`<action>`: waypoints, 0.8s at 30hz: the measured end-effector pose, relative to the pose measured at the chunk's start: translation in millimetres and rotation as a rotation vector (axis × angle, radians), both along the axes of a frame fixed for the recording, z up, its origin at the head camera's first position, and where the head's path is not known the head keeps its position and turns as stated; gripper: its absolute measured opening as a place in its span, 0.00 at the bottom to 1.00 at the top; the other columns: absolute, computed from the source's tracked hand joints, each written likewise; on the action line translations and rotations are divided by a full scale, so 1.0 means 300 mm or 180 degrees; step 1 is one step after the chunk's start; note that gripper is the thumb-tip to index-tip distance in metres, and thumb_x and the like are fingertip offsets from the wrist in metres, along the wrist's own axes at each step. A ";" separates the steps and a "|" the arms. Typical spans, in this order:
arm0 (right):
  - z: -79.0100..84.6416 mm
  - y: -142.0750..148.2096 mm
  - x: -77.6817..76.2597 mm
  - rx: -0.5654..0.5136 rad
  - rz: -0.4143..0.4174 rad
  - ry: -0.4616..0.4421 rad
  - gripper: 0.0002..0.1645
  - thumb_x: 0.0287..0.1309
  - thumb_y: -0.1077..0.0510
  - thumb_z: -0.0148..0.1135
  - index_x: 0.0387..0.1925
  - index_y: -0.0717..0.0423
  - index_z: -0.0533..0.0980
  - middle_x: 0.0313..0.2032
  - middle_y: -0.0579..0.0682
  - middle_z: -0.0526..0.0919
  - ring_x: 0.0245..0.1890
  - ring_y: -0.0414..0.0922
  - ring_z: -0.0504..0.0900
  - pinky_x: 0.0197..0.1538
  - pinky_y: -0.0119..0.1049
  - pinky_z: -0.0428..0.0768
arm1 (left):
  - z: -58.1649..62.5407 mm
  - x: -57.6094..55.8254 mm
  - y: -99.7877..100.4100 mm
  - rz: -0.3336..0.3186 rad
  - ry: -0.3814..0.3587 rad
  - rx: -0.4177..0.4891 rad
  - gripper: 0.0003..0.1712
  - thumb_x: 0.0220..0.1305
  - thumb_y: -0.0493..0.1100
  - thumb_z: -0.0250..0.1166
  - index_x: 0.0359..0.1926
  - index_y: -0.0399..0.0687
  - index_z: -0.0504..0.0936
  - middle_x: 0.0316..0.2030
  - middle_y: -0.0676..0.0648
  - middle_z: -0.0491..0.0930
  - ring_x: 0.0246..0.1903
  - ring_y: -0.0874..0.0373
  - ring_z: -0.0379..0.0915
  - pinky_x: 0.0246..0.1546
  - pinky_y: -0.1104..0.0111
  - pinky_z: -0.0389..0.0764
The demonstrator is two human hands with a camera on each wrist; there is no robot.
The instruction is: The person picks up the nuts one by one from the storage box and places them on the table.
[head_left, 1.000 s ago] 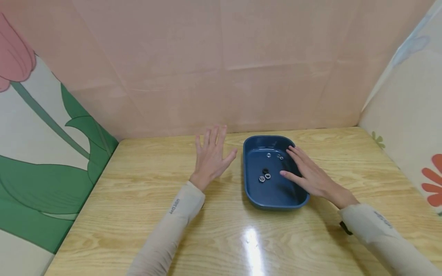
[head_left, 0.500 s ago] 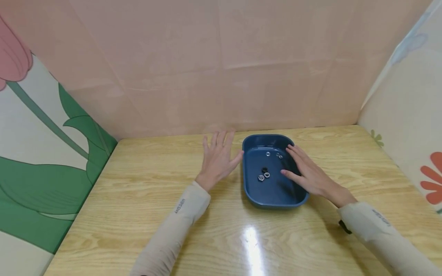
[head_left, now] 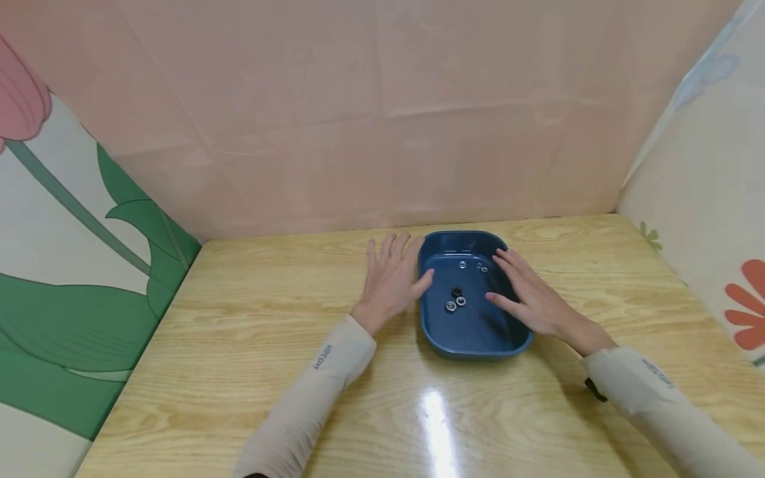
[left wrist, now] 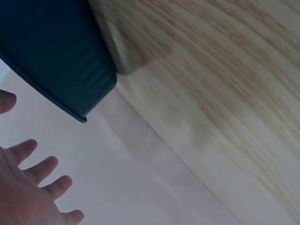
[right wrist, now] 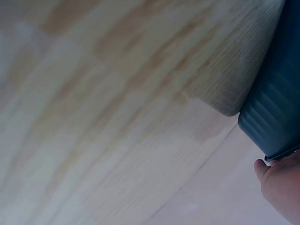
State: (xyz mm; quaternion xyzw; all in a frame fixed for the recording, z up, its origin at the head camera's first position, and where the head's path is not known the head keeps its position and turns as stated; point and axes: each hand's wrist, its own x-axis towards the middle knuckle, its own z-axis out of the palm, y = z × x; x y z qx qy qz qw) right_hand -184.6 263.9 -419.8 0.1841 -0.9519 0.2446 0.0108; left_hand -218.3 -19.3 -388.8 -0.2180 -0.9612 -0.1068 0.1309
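A deep blue plastic tray [head_left: 478, 338] with rounded corners stands on the table. Small metal nuts lie inside: a dark one [head_left: 457, 292], a silver ring-like one [head_left: 460, 301] and a hex nut [head_left: 451, 307] sit close together, with several smaller ones [head_left: 463, 264] farther back. My left hand [head_left: 390, 282] is at the tray's left side, fingers spread and straight, thumb overlapping the rim in the head view. On the opposite side, my right hand [head_left: 538, 302] lies over the right rim, fingers extended and thumb above the tray floor. In the right wrist view its fingers [right wrist: 260, 169] are right at the rim.
The wooden table [head_left: 269, 318] spreads around the tray and ends at a pink cloth backdrop [head_left: 299, 119] close behind it. Printed flower panels [head_left: 119, 226] flank the left and right. Both forearms wear light sleeves [head_left: 311, 398].
My left hand has moved rightward from the bare table up to the tray's left rim. My right hand has stayed at the right rim. The tray and nuts keep their places.
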 end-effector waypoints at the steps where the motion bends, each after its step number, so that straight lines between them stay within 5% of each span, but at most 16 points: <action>1: 0.001 0.000 0.000 0.0001 0.0003 0.0008 0.49 0.69 0.39 0.55 0.77 0.63 0.50 0.78 0.61 0.46 0.79 0.58 0.38 0.70 0.69 0.50 | -0.002 0.002 0.003 -0.0010 0.0011 -0.0021 0.36 0.70 0.63 0.55 0.73 0.56 0.63 0.70 0.45 0.65 0.72 0.45 0.54 0.70 0.37 0.48; 24: 0.008 0.002 -0.005 0.0082 -0.0004 -0.0096 0.50 0.70 0.39 0.54 0.77 0.63 0.48 0.78 0.63 0.44 0.79 0.59 0.36 0.71 0.69 0.49 | -0.041 0.026 0.067 -0.0289 0.0084 -0.0179 0.31 0.69 0.60 0.59 0.69 0.56 0.71 0.69 0.47 0.66 0.70 0.47 0.58 0.70 0.39 0.52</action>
